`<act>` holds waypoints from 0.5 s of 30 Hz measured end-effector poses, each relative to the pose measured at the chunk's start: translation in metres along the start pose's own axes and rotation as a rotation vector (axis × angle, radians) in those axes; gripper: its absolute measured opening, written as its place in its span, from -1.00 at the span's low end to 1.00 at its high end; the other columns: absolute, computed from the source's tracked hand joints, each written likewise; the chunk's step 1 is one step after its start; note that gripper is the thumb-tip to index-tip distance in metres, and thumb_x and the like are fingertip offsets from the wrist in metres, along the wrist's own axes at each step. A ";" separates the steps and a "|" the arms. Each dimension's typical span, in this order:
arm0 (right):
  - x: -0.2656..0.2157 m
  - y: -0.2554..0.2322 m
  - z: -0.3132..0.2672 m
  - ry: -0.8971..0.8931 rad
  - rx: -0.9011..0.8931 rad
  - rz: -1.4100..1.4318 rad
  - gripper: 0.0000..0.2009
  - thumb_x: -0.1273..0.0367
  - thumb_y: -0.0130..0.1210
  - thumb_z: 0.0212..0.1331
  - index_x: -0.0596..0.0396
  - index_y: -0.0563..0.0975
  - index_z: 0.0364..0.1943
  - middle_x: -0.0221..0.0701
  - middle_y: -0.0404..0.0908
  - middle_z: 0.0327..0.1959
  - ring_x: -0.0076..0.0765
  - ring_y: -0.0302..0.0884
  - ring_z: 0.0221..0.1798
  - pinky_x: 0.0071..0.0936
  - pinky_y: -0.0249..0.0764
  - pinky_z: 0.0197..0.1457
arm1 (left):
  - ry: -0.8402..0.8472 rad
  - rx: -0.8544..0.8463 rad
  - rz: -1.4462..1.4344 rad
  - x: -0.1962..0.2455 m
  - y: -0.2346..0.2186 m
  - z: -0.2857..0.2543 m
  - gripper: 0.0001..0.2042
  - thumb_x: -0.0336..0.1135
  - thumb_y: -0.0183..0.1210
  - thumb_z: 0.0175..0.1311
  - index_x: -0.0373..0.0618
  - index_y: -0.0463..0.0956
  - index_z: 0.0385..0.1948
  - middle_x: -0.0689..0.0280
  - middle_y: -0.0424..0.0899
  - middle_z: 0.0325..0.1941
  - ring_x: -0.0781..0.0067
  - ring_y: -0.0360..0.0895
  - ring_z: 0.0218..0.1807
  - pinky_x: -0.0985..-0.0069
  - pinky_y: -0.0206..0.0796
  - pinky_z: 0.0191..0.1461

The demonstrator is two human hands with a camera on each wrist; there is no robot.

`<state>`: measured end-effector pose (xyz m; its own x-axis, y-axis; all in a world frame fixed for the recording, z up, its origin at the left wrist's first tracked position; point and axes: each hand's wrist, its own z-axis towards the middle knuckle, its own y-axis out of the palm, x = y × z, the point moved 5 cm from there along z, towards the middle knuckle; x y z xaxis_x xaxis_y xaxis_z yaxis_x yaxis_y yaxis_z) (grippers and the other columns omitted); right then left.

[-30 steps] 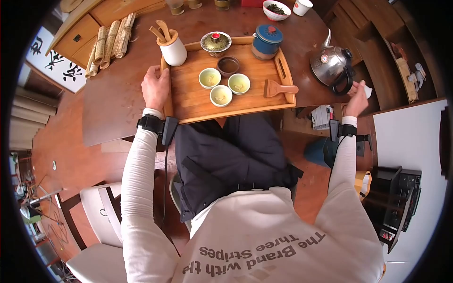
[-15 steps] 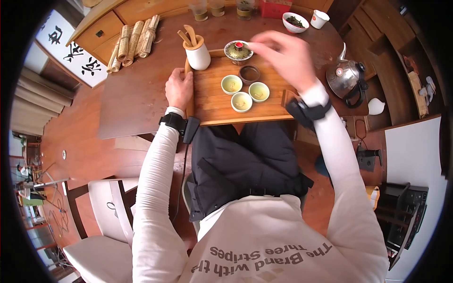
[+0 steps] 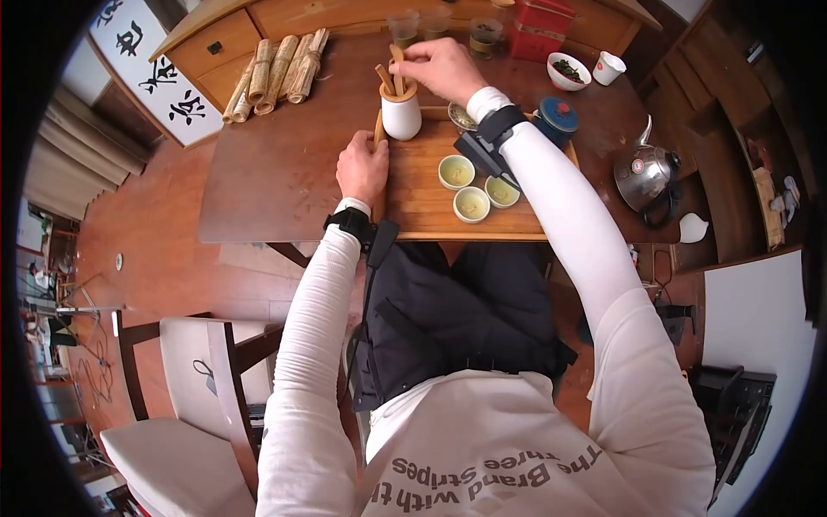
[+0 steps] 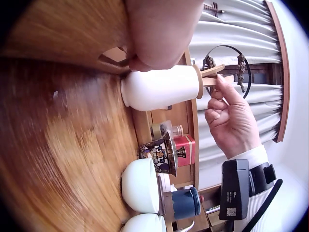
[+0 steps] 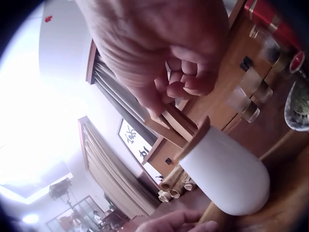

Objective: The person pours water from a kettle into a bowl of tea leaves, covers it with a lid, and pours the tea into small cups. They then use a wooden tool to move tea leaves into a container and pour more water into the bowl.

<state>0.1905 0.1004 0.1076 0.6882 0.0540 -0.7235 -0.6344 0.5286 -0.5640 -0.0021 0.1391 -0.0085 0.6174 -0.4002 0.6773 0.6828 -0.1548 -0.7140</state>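
Observation:
My left hand grips the left side of the wooden tray, near its handle slot. Standing at the tray's back left corner is a white holder with a wooden rim and several wooden tea tools. Above it my right hand pinches the upper end of one wooden tea tool, whose lower part is hidden inside the holder. Three cups of pale tea sit mid-tray. A patterned lidded bowl and a blue lidded pot stand farther right, partly covered by my right arm in the head view.
A steel kettle stands right of the tray, with a small white vessel beside it. Bamboo scrolls lie back left. Along the back are glasses, a red box, a bowl of leaves and a white cup.
My right hand has swung from beside the kettle, leftward over the tray, to the holder and taken hold of a wooden tea tool. The left hand still grips the tray; the head view has shifted.

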 end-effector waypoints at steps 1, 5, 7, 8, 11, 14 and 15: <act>-0.005 -0.007 0.000 -0.068 0.065 0.030 -0.63 0.13 0.39 0.14 0.10 0.75 -0.10 -0.39 0.74 -0.41 -0.55 0.57 -0.43 -0.49 0.53 -0.26 | 0.001 -0.002 -0.003 0.000 0.000 0.000 -0.67 -0.09 0.23 0.29 -0.05 0.63 -0.02 0.11 0.79 -0.20 -0.04 0.70 -0.04 0.10 0.50 0.07; -0.024 -0.034 0.001 0.031 -0.056 -0.146 -0.62 0.06 0.35 0.17 0.04 0.76 -0.11 -0.35 0.75 -0.40 -0.49 0.58 -0.40 -0.44 0.52 -0.18 | 0.001 0.000 -0.011 -0.001 0.002 0.002 -0.66 -0.10 0.23 0.29 -0.07 0.63 -0.01 0.11 0.79 -0.20 -0.03 0.70 -0.04 0.12 0.50 0.07; -0.021 -0.028 -0.001 -0.048 -0.037 -0.074 -0.62 0.05 0.35 0.16 0.02 0.75 -0.10 -0.32 0.77 -0.38 -0.44 0.62 -0.36 -0.43 0.52 -0.17 | 0.007 0.007 -0.010 0.002 0.001 0.002 -0.66 -0.10 0.23 0.29 -0.07 0.63 -0.01 0.11 0.79 -0.19 -0.03 0.70 -0.04 0.12 0.50 0.08; -0.018 -0.022 -0.001 -0.052 -0.055 -0.103 -0.62 0.06 0.35 0.16 0.03 0.75 -0.10 -0.29 0.78 -0.34 -0.42 0.65 -0.33 -0.42 0.54 -0.14 | 0.001 -0.002 -0.020 0.002 0.000 0.001 -0.66 -0.10 0.23 0.29 -0.07 0.63 -0.01 0.11 0.79 -0.19 -0.03 0.70 -0.04 0.12 0.50 0.08; -0.015 -0.010 -0.005 -0.052 -0.060 -0.110 -0.62 0.10 0.37 0.14 0.05 0.74 -0.08 -0.27 0.79 -0.27 -0.40 0.71 -0.26 -0.42 0.57 -0.08 | -0.015 0.003 -0.008 0.005 -0.002 -0.002 -0.66 -0.10 0.23 0.29 -0.06 0.63 -0.01 0.11 0.79 -0.19 -0.03 0.70 -0.04 0.12 0.50 0.08; -0.017 -0.004 -0.009 -0.053 -0.042 -0.053 -0.61 0.13 0.39 0.13 0.08 0.74 -0.05 -0.26 0.80 -0.21 -0.38 0.75 -0.18 -0.42 0.60 -0.03 | -0.021 0.011 0.002 0.001 -0.001 0.000 -0.66 -0.10 0.23 0.29 -0.06 0.63 -0.01 0.11 0.79 -0.20 -0.03 0.70 -0.05 0.13 0.50 0.08; -0.014 -0.004 -0.010 -0.053 -0.035 -0.017 -0.60 0.14 0.40 0.13 0.09 0.73 -0.04 -0.25 0.80 -0.19 -0.36 0.76 -0.15 -0.41 0.61 -0.01 | -0.014 0.003 -0.008 0.002 0.000 0.000 -0.67 -0.10 0.23 0.29 -0.06 0.63 -0.01 0.12 0.79 -0.20 -0.03 0.70 -0.05 0.13 0.50 0.08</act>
<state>0.1796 0.0889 0.1161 0.7162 0.0900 -0.6921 -0.6334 0.5002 -0.5904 -0.0012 0.1389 -0.0072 0.6173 -0.3864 0.6853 0.6890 -0.1550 -0.7080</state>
